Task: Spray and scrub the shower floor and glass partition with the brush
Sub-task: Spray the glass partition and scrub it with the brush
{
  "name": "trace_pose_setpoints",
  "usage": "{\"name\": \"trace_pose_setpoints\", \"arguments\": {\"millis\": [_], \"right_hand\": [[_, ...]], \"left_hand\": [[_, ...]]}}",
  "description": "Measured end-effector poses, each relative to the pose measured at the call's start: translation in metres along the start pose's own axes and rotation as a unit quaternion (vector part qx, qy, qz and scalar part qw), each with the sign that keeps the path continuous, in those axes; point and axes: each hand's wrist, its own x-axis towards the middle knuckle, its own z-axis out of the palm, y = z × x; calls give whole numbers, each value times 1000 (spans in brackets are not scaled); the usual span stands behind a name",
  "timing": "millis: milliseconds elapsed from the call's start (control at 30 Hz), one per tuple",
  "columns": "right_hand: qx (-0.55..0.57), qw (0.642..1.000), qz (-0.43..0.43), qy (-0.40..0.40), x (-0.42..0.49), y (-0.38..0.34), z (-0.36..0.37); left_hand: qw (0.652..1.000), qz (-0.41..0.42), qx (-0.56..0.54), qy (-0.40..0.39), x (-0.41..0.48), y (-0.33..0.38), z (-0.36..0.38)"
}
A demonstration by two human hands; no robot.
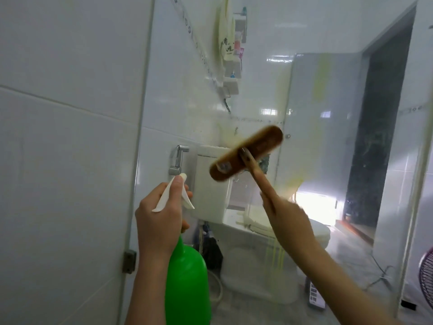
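My left hand (159, 221) grips the neck of a green spray bottle (187, 282), its white nozzle and trigger pointing at the glass partition (316, 95). A wooden brush (246, 153) is held by its handle in my right hand (288, 221). The brown brush head lies slanted against the glass at chest height and looks blurred. Yellowish cleaner streaks run down the glass around and below the brush. The shower floor is out of view.
Through the glass I see a white toilet (234, 207), a bidet sprayer (179, 158), wall shelves (232, 73) with toiletries, an open doorway (384, 137) and a fan (426, 273). White tiled wall (70, 137) fills the left, with a hinge bracket (128, 261) at the glass edge.
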Motion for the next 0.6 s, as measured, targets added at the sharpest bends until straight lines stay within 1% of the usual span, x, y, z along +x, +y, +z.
{"name": "trace_pose_setpoints", "arguments": {"millis": [33,100,167,233,300,367,467,500,533,600], "right_hand": [[-1,1000,10,-10,-21,5,-2],[-14,1000,-11,-9,-12,3,2],[-27,999,-44,14,42,-20,3],[-35,997,-59,24,98,-43,6],[-41,997,-70,15,116,-45,7],[-29,998,-52,10,79,-23,8],[5,1000,7,15,-17,10,2],[12,1000,13,16,-34,15,1],[5,1000,-2,22,-35,19,2],[-15,999,-36,25,5,5,0]], "left_hand": [[1000,-2,-4,-2,-1,-1,0],[1000,-7,-13,0,1,-1,-3],[1000,-10,-13,0,2,0,-3],[1000,-5,-7,2,2,0,-4],[1000,-1,-5,3,1,2,-5],[1000,0,-5,0,1,2,-5],[1000,3,-2,-6,-1,1,-5],[1000,3,-3,-9,0,0,-6],[1000,2,-3,-11,0,-1,-6],[1000,1,-1,-15,0,-1,-4]]}}
